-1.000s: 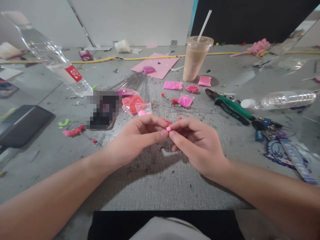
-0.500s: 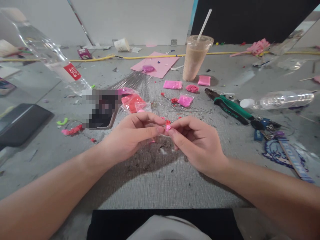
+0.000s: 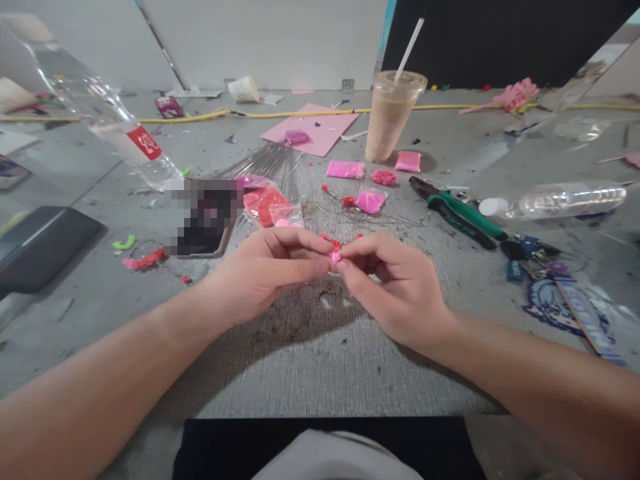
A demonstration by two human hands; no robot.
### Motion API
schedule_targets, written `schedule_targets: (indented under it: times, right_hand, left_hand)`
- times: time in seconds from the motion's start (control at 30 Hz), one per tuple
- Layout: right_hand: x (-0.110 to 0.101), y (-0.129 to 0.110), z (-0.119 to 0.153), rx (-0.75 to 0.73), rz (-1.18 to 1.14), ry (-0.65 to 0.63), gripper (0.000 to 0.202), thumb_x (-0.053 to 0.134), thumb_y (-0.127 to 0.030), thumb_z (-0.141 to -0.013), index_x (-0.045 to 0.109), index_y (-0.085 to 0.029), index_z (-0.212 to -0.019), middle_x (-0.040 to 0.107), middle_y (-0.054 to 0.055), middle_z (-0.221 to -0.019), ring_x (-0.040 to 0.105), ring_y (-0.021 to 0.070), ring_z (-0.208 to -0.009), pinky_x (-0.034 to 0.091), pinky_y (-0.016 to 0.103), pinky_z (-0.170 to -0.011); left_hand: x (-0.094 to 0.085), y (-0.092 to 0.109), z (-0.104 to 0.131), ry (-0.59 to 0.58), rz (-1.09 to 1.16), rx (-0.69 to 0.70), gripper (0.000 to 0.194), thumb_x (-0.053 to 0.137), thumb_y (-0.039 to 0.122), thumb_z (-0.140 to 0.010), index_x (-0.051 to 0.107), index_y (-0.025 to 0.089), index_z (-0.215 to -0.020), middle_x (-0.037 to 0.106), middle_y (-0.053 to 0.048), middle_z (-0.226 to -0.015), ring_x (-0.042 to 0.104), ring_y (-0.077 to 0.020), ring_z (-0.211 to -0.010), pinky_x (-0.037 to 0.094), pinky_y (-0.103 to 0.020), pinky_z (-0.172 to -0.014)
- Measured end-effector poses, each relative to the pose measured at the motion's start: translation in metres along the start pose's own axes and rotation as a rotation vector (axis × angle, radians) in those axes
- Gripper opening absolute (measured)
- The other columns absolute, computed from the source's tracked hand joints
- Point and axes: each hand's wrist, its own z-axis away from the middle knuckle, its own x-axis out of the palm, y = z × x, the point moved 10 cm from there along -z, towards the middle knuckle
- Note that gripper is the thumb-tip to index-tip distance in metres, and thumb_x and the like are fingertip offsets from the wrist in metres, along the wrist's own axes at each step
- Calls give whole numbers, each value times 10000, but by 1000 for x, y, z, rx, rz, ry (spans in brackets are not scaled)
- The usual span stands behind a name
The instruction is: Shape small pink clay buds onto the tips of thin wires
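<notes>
Low over the middle of the table, both hands meet at a small red and pink clay piece (image 3: 336, 256). My left hand (image 3: 273, 270) is closed, thumb and fingertips pinching the piece from the left. From the right, my right hand (image 3: 400, 280) grips it between thumb and index finger. The fingertips hide part of it. Just beyond the hands lie a bag of red clay (image 3: 265, 205), a bag of pink clay (image 3: 371, 200) and a red clay piece on wire (image 3: 349, 201). A textured pink lump (image 3: 384, 177) sits farther back.
Green-handled pliers (image 3: 463, 213) and a lying plastic bottle (image 3: 565, 200) are on the right, near keys and a keychain (image 3: 570, 307). A drink cup with a straw (image 3: 393, 117) stands behind. At left are a tall bottle (image 3: 100, 107), a phone (image 3: 207, 227) and thin wires (image 3: 265, 163).
Both hands stay in nearly the same place, with the fingertips shifting slightly around the small clay piece. Nothing else has visibly moved.
</notes>
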Motion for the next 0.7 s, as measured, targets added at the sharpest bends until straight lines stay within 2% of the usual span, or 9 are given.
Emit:
schedule_targets:
  times: [0.27, 0.47, 0.7]
  right_hand:
    - [-3, 4, 2, 39, 27, 22, 107, 740, -123, -864, 700, -191, -935, 673, -27, -719, 634, 100, -636, 538, 216, -563]
    - [-5, 3, 2, 61, 22, 37, 88, 735, -132, -869, 694, -203, -901, 673, -28, -707, 632, 103, -624, 533, 220, -542]
    - [-6, 2, 2, 78, 13, 38, 77, 724, -126, -865, 707, -199, -883, 701, -19, -720, 646, 102, -615, 545, 213, -534]
  left_hand:
    - [-1, -8, 3, 15, 92, -46, 66, 883, 187, -779, 851, 206, -833, 750, -7, -785, 664, -88, -722, 517, -190, -685]
    - [3, -9, 1, 1, 80, -45, 109, 911, 246, -763, 844, 216, -843, 740, -7, -822, 641, -93, -747, 495, -202, -689]
    - [8, -9, 1, -42, 39, -21, 147, 877, 293, -810, 786, 178, -809, 661, -4, -735, 565, -100, -680, 430, -236, -639]
